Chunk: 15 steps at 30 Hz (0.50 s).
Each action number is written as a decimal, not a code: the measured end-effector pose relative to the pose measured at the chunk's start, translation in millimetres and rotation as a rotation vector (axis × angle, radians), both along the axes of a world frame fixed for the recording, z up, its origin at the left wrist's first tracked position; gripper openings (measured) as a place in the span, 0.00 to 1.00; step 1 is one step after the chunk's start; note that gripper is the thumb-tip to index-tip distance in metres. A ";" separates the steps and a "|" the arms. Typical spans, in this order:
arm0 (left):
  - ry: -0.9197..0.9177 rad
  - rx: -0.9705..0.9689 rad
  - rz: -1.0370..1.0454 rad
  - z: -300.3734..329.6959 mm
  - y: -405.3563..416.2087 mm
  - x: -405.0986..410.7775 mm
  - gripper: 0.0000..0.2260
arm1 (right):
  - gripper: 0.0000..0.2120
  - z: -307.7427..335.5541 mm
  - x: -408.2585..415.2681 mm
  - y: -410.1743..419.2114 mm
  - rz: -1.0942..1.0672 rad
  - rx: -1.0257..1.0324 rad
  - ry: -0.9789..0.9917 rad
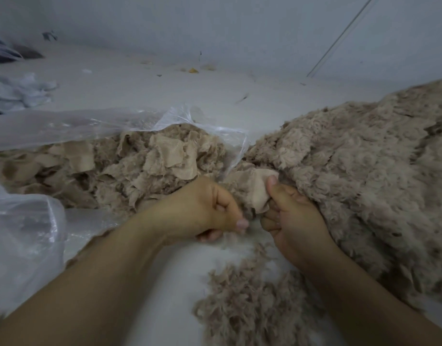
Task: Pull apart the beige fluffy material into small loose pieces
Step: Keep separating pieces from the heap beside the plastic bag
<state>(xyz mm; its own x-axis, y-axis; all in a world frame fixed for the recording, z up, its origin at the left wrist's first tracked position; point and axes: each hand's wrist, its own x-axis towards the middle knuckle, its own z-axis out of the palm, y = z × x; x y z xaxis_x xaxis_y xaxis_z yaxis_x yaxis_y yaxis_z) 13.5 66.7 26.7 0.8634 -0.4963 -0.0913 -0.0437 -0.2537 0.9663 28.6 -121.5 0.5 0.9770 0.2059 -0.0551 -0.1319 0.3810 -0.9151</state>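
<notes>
A big heap of beige fluffy material (364, 166) fills the right side of the white surface. At its near left edge, my right hand (293, 221) grips a piece of the material (258, 193), smooth backing turned up, thumb pressed on top. Just to the left, my left hand (210, 211) has its fingers curled round a tuft of the same fluff, close to the right hand. A pile of small loose fluff pieces (250, 300) lies below and between my forearms.
A clear plastic bag (95, 126) lies open at the left, holding torn beige scraps (140, 166). More clear plastic (22, 236) bunches at the near left. White cloth (15, 91) lies at the far left. A wall (215, 28) runs along the back.
</notes>
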 end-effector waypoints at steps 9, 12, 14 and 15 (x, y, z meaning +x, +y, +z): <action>0.007 -0.025 0.216 0.4 -7.7 1.8 0.17 | 0.14 -0.7 -0.9 -1.6 0.062 -0.036 -0.072; -0.085 -0.233 0.397 -4.2 -19.5 1.0 0.14 | 0.15 -0.9 -1.8 -0.8 0.094 -0.053 -0.122; -0.173 -0.298 0.412 -5.9 -26.0 -3.4 0.08 | 0.15 -1.7 -1.5 -0.8 0.093 -0.061 -0.119; -0.231 -0.323 0.438 -5.8 -28.1 -4.4 0.07 | 0.16 -2.5 -0.7 -1.0 0.083 -0.077 -0.112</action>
<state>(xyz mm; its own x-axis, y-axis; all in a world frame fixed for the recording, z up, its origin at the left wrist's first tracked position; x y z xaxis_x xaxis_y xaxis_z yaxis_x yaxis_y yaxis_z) 9.1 38.6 20.9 0.9737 -0.0602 0.2198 -0.2196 0.0095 0.9755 27.9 -122.5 -2.0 0.9577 0.2855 0.0348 -0.0553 0.3014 -0.9519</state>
